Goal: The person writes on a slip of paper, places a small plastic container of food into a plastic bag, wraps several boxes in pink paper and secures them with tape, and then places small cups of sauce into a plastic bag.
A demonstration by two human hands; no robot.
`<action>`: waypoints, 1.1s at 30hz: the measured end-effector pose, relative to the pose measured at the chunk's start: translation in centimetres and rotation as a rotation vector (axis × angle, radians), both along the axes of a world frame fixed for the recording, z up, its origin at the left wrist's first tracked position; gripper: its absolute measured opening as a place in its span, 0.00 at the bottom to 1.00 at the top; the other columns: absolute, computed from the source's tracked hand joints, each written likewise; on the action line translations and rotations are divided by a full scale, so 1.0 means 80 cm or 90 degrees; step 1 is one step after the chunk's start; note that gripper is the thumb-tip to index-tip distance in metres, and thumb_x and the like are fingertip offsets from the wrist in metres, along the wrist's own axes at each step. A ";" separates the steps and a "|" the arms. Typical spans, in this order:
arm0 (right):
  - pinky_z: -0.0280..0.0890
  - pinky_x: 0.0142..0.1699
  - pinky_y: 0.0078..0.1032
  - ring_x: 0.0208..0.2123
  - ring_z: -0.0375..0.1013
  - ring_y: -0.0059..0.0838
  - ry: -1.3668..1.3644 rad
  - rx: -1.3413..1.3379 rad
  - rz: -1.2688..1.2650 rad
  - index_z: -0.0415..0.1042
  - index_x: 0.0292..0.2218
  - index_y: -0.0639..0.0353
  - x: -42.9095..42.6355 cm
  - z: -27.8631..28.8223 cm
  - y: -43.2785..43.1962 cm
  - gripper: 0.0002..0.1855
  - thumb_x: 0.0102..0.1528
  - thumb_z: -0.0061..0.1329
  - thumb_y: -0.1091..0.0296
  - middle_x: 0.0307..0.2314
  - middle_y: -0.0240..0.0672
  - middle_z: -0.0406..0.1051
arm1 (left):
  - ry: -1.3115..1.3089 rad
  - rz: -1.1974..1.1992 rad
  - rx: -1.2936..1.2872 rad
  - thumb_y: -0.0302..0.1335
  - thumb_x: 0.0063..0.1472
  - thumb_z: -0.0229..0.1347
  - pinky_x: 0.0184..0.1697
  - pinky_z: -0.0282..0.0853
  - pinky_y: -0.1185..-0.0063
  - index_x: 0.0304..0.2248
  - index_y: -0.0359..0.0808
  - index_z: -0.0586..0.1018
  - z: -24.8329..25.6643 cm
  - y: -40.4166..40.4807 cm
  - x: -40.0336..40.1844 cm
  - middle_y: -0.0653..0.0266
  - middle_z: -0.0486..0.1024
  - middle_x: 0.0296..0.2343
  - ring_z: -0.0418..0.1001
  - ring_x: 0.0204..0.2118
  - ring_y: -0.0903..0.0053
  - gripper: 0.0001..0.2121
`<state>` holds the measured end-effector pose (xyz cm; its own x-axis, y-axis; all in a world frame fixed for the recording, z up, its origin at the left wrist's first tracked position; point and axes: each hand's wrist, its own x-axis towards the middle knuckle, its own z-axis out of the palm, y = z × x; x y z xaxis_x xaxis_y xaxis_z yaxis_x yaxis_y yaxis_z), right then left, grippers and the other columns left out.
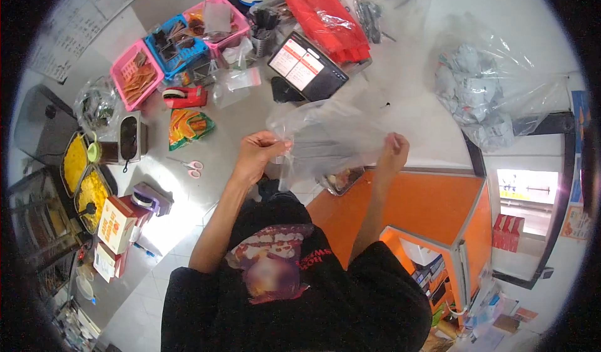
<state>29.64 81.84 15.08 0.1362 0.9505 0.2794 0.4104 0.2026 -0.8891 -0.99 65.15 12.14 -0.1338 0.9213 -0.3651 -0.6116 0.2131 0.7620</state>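
A clear plastic bag (324, 140) is stretched between my two hands, over the counter's near edge. My left hand (263, 151) pinches its left end between thumb and fingers. At the other end, my right hand (396, 149) grips the bag's right edge with curled fingers. Nothing can be made out inside the bag. Just beyond it, a tablet (307, 66) with a lit screen leans on the counter. Below the bag, a clear container (342, 180) with contents I cannot identify is partly hidden.
On the left stand a tape dispenser (185, 97), pink-handled scissors (193, 168), a green-orange packet (188, 126) and trays of yellow food (94, 192). Baskets of sachets (137, 75) and red packaging (328, 21) line the back. A filled plastic bag (479, 89) lies right, above an orange cabinet (422, 201).
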 end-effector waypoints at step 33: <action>0.70 0.39 0.31 0.28 0.72 0.24 0.787 -0.919 0.423 0.72 0.35 0.51 -0.248 -0.083 -0.211 0.08 0.68 0.48 0.61 0.24 0.25 0.70 | 0.312 0.490 -0.242 0.20 0.63 0.58 0.40 0.73 0.75 0.50 0.32 0.74 -0.107 -0.271 -0.123 0.61 0.78 0.34 0.77 0.36 0.70 0.16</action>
<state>9.82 64.98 8.44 -0.7790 0.3221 -0.5380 -0.2554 -0.9466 -0.1969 -10.82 43.43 3.56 -0.8628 0.3516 -0.3634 -0.3218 0.1725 0.9310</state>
